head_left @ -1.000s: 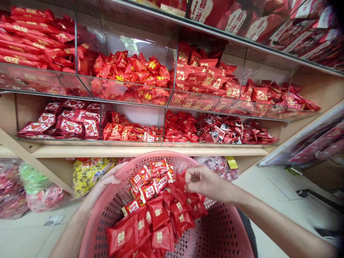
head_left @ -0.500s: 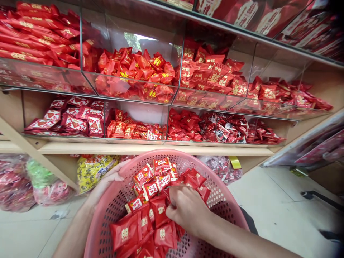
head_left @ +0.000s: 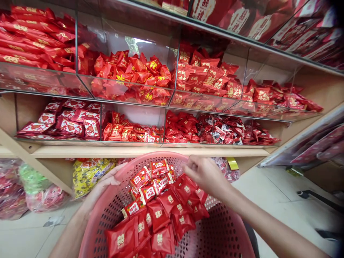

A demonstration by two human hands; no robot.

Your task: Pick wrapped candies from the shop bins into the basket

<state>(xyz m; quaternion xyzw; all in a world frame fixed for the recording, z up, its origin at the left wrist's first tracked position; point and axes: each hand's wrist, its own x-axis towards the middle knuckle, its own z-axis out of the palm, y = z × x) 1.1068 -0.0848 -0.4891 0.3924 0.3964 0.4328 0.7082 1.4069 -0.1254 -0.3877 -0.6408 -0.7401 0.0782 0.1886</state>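
Note:
A pink perforated plastic basket [head_left: 90, 218] is in front of me, tilted so its inside shows. My left hand [head_left: 107, 181] holds it by the left rim, thumb side up. Inside lie red square candy packets [head_left: 158, 214] with gold double-happiness marks, and smaller red-and-white wrapped candies [head_left: 147, 193] behind them. Above the basket's far right part is my right hand [head_left: 205, 175], fingers curled closed. Whatever might be inside those fingers is hidden from view.
Clear-fronted shelf compartments hold red wrapped sweets [head_left: 134, 75] and heart-printed packets [head_left: 71, 123]. A wooden ledge [head_left: 80, 151] runs just behind the basket. Below it sit a yellow candy bag [head_left: 90, 175] and other plastic bags [head_left: 44, 195] on the tiled floor.
My right hand has lifted off the packets and moved up and right towards the far rim, uncovering the red packets beneath. The left hand keeps its hold on the basket.

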